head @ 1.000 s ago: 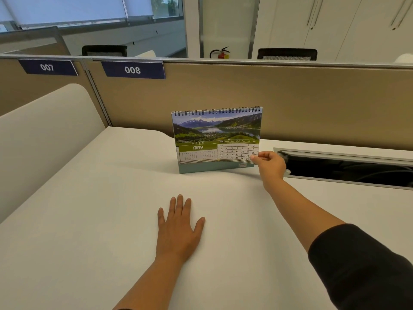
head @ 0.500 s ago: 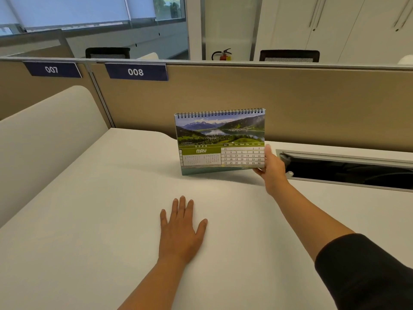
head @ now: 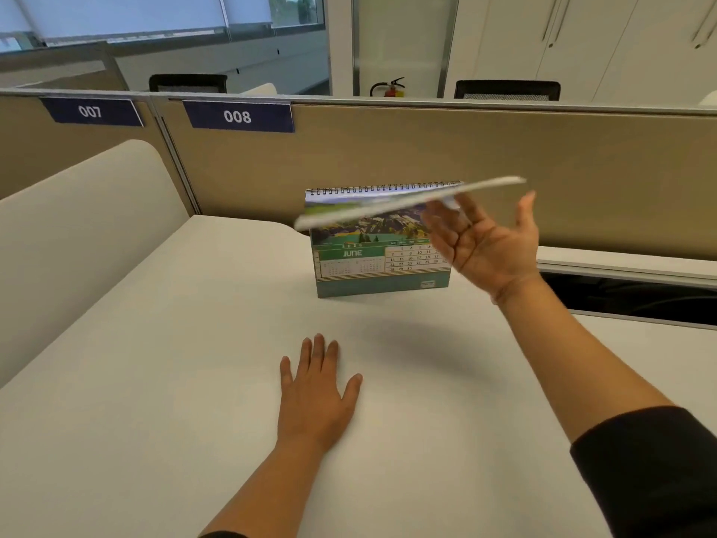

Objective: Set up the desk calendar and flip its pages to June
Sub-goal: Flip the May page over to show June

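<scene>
- A long slot (head: pixel 628 300) is cut into the worktop (head: pixel 155 382) at the right, just behind the right forearm; its inside is dark and what it holds cannot be told.
- The calendar (head: pixel 382 266) stands upright on the worktop, near the tan partition (head: pixel 426 157), with its wire spiral (head: pixel 384 187) along the top edge.
- Its front page reads JUNE on a green band, with a date grid to the right and a mountain picture above; a teal base strip runs along the bottom.
- One page (head: pixel 407 203) is lifted, blurred, tilted nearly flat and hinged at the spiral, higher on its right.
- The right hand (head: pixel 485 242) is raised palm-up under the page's right part, grip wide, fingers (head: pixel 446 227) spread and touching the underside of the sheet, thumb apart.
- The left hand (head: pixel 316 394) lies flat on the worktop, palm down, grip wide and holding nothing, well in front of the calendar.
- The partition carries labels 007 (head: pixel 90 111) and 008 (head: pixel 237 116).
</scene>
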Tool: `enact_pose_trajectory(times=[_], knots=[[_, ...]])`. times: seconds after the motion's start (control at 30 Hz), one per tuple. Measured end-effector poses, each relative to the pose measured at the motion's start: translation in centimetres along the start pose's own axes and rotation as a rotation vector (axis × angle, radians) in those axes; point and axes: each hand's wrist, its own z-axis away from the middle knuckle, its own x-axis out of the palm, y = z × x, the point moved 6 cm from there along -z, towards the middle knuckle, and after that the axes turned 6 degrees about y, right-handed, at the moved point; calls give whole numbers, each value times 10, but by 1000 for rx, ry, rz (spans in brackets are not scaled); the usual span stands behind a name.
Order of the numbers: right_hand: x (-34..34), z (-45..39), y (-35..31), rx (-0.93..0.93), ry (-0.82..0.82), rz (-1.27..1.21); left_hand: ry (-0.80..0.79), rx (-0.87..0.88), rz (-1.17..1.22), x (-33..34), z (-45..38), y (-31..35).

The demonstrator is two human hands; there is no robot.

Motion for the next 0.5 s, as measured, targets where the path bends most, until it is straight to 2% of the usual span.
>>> enact_pose_trajectory(times=[0.07,0.23,0.5], knots=[[21,-7,-17,-34,-58,16,0,-1,5,0,0,1],[41,-29,-43,-103,-52,111,26,1,9,1,-2,-1],[34,-58,-39,-181,120,126,20,-4,0,2,2,-2]])
